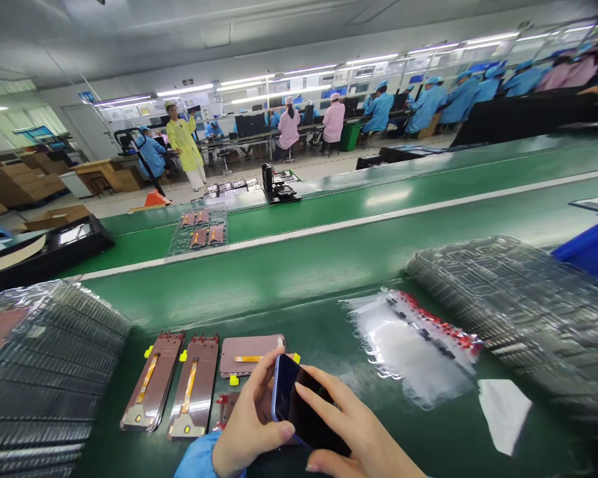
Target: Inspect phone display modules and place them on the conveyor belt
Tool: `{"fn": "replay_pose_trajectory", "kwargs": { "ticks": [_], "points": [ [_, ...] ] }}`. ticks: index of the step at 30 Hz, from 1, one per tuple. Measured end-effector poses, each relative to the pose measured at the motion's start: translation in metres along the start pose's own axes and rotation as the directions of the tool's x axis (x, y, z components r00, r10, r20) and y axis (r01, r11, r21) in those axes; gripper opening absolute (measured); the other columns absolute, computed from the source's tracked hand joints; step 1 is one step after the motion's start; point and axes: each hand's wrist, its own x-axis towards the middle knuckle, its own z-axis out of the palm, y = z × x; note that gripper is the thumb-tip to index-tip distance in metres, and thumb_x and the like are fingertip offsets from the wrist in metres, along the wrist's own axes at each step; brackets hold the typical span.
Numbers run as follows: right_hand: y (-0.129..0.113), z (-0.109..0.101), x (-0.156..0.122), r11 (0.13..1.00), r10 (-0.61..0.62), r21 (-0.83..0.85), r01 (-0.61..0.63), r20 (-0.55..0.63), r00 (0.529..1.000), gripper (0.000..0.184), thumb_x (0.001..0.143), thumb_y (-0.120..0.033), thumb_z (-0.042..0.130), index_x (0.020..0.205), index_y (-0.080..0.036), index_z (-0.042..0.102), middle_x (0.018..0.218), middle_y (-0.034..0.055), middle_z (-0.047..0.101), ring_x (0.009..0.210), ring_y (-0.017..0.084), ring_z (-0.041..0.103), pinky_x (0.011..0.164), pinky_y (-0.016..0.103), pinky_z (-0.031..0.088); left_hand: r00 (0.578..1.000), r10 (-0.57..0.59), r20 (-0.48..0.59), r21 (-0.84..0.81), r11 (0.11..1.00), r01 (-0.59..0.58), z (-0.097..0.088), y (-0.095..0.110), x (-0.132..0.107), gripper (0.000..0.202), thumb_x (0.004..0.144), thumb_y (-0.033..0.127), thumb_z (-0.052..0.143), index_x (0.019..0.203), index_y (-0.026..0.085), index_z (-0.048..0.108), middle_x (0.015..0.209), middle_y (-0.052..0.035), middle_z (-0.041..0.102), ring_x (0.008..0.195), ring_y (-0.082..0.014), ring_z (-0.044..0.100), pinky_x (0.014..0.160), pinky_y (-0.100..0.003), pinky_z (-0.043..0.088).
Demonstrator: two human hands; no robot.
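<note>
A smartphone with a dark screen and a blue edge is tilted between my hands, above the green bench. My left hand wraps round its left side, thumb at the lower edge. My right hand is closed on the other side, with fingers lying over the screen and the thumb near the bottom. Just left of my hands lie upright phone screen panels with orange flex cables and yellow tabs. A sideways panel lies behind the phone, and another is partly hidden by my left hand.
Stacks of clear plastic trays stand at left and right. A pile of clear films with red tabs and a white paper piece lie right. Beyond runs a green conveyor carrying a tray of panels. Several people work behind.
</note>
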Motion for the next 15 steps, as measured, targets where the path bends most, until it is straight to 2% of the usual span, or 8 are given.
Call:
{"fn": "replay_pose_trajectory", "kwargs": {
  "ticks": [5,15],
  "points": [
    [-0.0011,-0.0004,0.0001,1.000,-0.002,-0.023,0.002,0.001,1.000,0.069,0.087,-0.047,0.067,0.147,-0.028,0.039,0.145,0.0141,0.049,0.129,0.032,0.051,0.103,0.041,0.049,1.000,0.020,0.023,0.012,1.000,-0.021,-0.0031,-0.0016,-0.0005,0.080,0.065,0.044,0.084,0.137,0.034,0.051,0.142,-0.0118,0.056,0.131,-0.0331,0.050,0.109,-0.042,0.040],
    [-0.0002,0.0005,0.0005,0.999,-0.048,-0.025,0.048,-0.010,0.999,0.067,0.091,-0.050,0.059,0.149,-0.028,0.034,0.148,0.0150,0.044,0.133,0.031,0.046,0.105,0.042,0.046,0.998,0.026,0.065,0.027,0.999,-0.027,-0.0071,-0.0034,-0.0057,0.083,0.065,0.041,0.085,0.139,0.035,0.049,0.147,-0.0121,0.051,0.135,-0.0350,0.045,0.112,-0.046,0.037]
  ]
}}
